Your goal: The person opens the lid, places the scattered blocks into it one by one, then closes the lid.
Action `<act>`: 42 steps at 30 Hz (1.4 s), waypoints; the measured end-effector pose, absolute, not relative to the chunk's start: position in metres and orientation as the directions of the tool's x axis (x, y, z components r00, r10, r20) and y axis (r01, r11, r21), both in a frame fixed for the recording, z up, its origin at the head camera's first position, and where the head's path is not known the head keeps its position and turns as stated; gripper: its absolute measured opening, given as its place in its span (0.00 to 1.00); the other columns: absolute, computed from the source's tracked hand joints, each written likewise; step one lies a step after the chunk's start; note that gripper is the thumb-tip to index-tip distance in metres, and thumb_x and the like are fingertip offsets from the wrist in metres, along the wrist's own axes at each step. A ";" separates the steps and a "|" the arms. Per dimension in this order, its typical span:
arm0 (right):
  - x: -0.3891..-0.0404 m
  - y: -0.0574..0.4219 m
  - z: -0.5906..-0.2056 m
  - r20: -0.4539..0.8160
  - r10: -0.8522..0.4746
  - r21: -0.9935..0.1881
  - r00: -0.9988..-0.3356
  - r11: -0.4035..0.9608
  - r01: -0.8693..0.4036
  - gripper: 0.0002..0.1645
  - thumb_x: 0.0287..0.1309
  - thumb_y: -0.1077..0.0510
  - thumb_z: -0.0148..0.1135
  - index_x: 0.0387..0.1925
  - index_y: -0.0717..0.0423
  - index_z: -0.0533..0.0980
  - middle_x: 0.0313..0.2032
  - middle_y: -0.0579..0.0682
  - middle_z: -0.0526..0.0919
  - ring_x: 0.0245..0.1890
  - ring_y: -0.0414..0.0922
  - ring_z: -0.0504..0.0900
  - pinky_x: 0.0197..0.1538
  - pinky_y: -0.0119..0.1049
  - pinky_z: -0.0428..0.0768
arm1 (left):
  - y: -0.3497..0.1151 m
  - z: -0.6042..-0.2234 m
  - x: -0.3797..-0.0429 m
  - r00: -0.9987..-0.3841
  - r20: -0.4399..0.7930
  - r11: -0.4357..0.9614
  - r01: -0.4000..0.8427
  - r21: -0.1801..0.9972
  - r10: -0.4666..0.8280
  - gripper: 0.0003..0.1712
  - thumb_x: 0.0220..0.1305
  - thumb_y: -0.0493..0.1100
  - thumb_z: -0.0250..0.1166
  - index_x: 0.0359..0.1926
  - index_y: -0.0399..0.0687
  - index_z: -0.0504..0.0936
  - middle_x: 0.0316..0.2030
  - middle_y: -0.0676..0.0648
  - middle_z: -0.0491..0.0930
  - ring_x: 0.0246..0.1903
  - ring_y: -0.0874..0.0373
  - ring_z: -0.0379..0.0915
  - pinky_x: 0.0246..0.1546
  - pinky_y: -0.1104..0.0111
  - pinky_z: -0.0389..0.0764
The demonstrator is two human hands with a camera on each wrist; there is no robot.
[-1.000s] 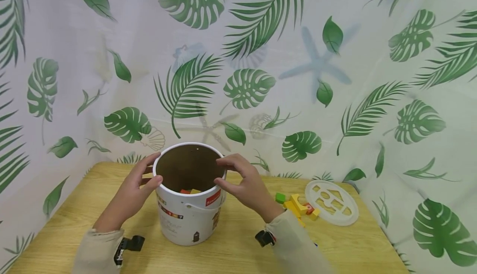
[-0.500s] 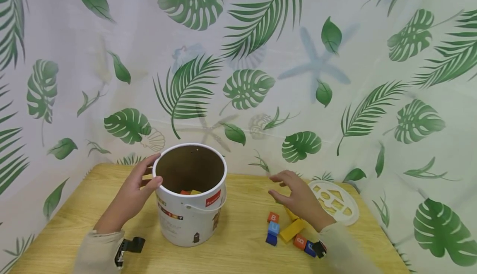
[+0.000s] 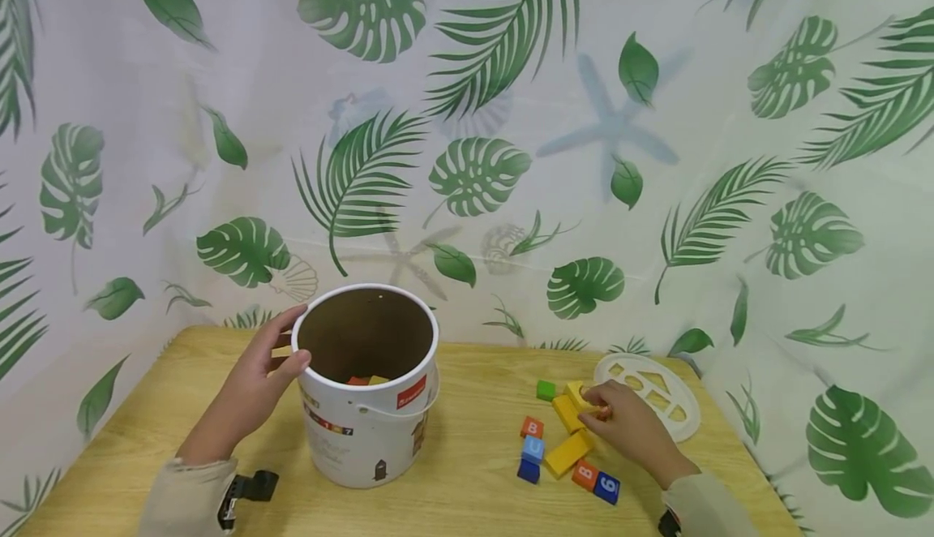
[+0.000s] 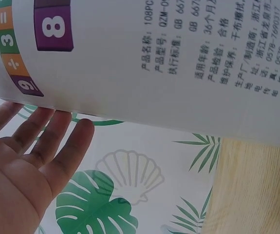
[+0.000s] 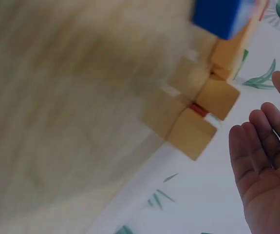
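Note:
A white printed bucket (image 3: 343, 448) stands upright on the table, some red and yellow blocks showing inside. My left hand (image 3: 251, 387) rests against its left side, thumb at the rim; in the left wrist view the outstretched fingers (image 4: 64, 141) meet the bucket wall. Over at the right, my right hand (image 3: 633, 427) reaches down among loose toy blocks, fingertips right at a small reddish block beside a yellow block (image 3: 565, 414). The right wrist view shows this hand's fingers (image 5: 256, 146) extended near orange-yellow blocks (image 5: 193, 132).
Behind the right hand lies a white lid (image 3: 613, 368) with cut-out shapes. Near it are a green block (image 3: 545, 390), a yellow block (image 3: 570, 453), a red B cube (image 3: 533, 427) and several blue and red cubes. A leaf-patterned curtain (image 3: 511, 196) stands behind the table.
My right hand has left the bucket's right rim and moved right and down to the loose blocks. The left hand stays at the bucket.

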State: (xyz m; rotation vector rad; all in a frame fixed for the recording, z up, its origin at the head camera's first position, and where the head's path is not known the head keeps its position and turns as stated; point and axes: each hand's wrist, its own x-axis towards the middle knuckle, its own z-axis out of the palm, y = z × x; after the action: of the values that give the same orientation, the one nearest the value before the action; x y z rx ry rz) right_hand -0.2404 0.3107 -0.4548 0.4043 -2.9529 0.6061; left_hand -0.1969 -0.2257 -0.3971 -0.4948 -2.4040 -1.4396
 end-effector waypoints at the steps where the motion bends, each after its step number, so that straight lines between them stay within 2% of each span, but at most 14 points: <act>1: -0.240 0.312 -0.457 0.141 -0.234 -0.365 -0.962 0.891 -0.271 0.16 0.62 0.53 0.73 0.48 0.57 0.84 0.43 0.48 0.83 0.42 0.46 0.83 0.49 0.48 0.83 | -0.226 -0.397 -0.197 -0.898 0.418 0.441 0.433 0.786 0.138 0.36 0.76 0.43 0.58 0.80 0.49 0.56 0.73 0.38 0.63 0.66 0.38 0.65 0.58 0.40 0.72; 8: -0.240 0.316 -0.466 0.108 -0.240 -0.348 -0.965 0.900 -0.263 0.09 0.61 0.54 0.73 0.40 0.52 0.84 0.37 0.45 0.81 0.40 0.44 0.78 0.47 0.46 0.80 | -0.227 -0.398 -0.196 -0.901 0.413 0.450 0.425 0.785 0.132 0.36 0.77 0.43 0.58 0.80 0.50 0.56 0.71 0.37 0.65 0.66 0.37 0.65 0.59 0.42 0.73; 18: -0.244 0.322 -0.469 0.185 -0.237 -0.290 -0.954 0.914 -0.284 0.13 0.59 0.57 0.74 0.44 0.57 0.84 0.35 0.46 0.80 0.36 0.42 0.78 0.44 0.44 0.80 | -0.228 -0.399 -0.199 -0.900 0.414 0.445 0.429 0.786 0.138 0.37 0.76 0.42 0.58 0.80 0.51 0.56 0.71 0.37 0.65 0.67 0.36 0.66 0.59 0.40 0.72; 28: -0.249 0.322 -0.470 0.105 -0.154 -0.291 -0.982 0.940 -0.179 0.16 0.59 0.50 0.75 0.43 0.57 0.84 0.35 0.47 0.80 0.34 0.43 0.77 0.41 0.45 0.80 | -0.229 -0.400 -0.198 -0.900 0.412 0.438 0.430 0.789 0.141 0.37 0.76 0.41 0.59 0.80 0.52 0.56 0.71 0.38 0.65 0.66 0.37 0.66 0.59 0.40 0.72; 30: -0.250 0.322 -0.470 0.081 -0.138 -0.289 -0.987 0.945 -0.156 0.16 0.59 0.49 0.74 0.41 0.56 0.84 0.34 0.46 0.80 0.33 0.43 0.77 0.40 0.45 0.81 | -0.229 -0.399 -0.198 -0.900 0.412 0.439 0.430 0.789 0.141 0.37 0.75 0.41 0.59 0.80 0.52 0.56 0.71 0.38 0.65 0.66 0.38 0.66 0.59 0.44 0.73; 34: -0.252 0.322 -0.469 0.037 -0.115 -0.291 -0.993 0.949 -0.121 0.15 0.61 0.48 0.72 0.40 0.55 0.84 0.33 0.45 0.82 0.32 0.42 0.79 0.40 0.47 0.81 | -0.230 -0.398 -0.199 -0.900 0.413 0.444 0.429 0.786 0.140 0.37 0.75 0.41 0.59 0.80 0.52 0.57 0.70 0.39 0.66 0.65 0.39 0.67 0.58 0.57 0.75; 36: -0.253 0.322 -0.469 0.027 -0.109 -0.295 -0.994 0.949 -0.112 0.15 0.61 0.48 0.71 0.40 0.55 0.83 0.33 0.45 0.83 0.33 0.42 0.79 0.41 0.47 0.81 | -0.230 -0.398 -0.199 -0.901 0.412 0.446 0.428 0.786 0.140 0.37 0.75 0.41 0.59 0.80 0.53 0.57 0.70 0.39 0.67 0.65 0.40 0.67 0.57 0.60 0.75; 38: -0.253 0.321 -0.468 0.027 -0.108 -0.298 -0.994 0.948 -0.111 0.15 0.61 0.49 0.71 0.41 0.55 0.83 0.33 0.45 0.83 0.33 0.42 0.79 0.41 0.47 0.81 | -0.230 -0.398 -0.199 -0.901 0.411 0.445 0.428 0.787 0.140 0.37 0.75 0.41 0.59 0.80 0.53 0.57 0.71 0.39 0.66 0.65 0.40 0.67 0.58 0.57 0.75; 42: -0.254 0.320 -0.468 0.034 -0.112 -0.301 -0.993 0.946 -0.117 0.15 0.61 0.50 0.71 0.42 0.57 0.83 0.33 0.46 0.82 0.33 0.43 0.79 0.40 0.46 0.81 | -0.230 -0.399 -0.199 -0.902 0.407 0.436 0.427 0.792 0.142 0.37 0.75 0.42 0.59 0.80 0.53 0.57 0.72 0.39 0.65 0.65 0.40 0.66 0.58 0.46 0.74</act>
State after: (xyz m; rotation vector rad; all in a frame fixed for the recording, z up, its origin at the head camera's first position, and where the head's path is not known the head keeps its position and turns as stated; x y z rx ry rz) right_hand -0.2540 0.3201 -0.4682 0.1821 -3.0834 0.4786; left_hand -0.1992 -0.2304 -0.3993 -0.4915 -2.4119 -1.4523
